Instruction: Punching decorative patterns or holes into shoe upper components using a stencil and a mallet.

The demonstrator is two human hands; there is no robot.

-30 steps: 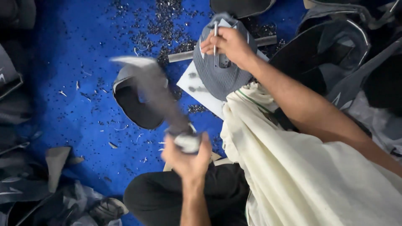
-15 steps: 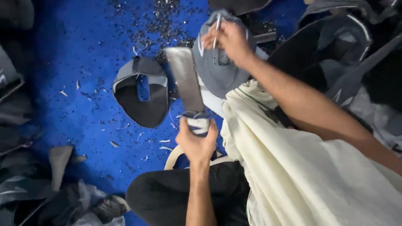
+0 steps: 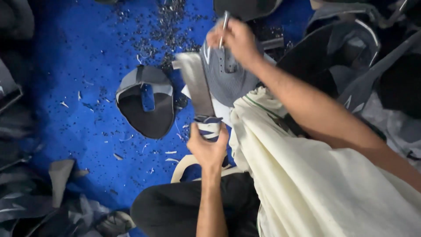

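Observation:
My left hand (image 3: 208, 147) grips the taped handle of a broad flat metal blade (image 3: 197, 85) that stands up over the work, its top end near the grey shoe upper (image 3: 226, 74). My right hand (image 3: 237, 39) pinches a thin metal punch (image 3: 224, 24) upright on that grey upper, which lies on a white sheet at the top centre. A second cut upper (image 3: 145, 101), grey and black with a blue tongue strip, lies flat on the blue mat (image 3: 79, 66) to the left of the blade.
Dark punched scraps (image 3: 162, 30) litter the mat near the top. Piles of dark cut shoe parts (image 3: 342, 52) fill the right side and the left edge (image 3: 17, 131). My cream garment (image 3: 315, 184) and dark trousers (image 3: 175, 210) cover the lower right.
The blade swung from far left and tilted to upright beside the grey upper, moving right toward the punch. My right hand kept the punch on the upper.

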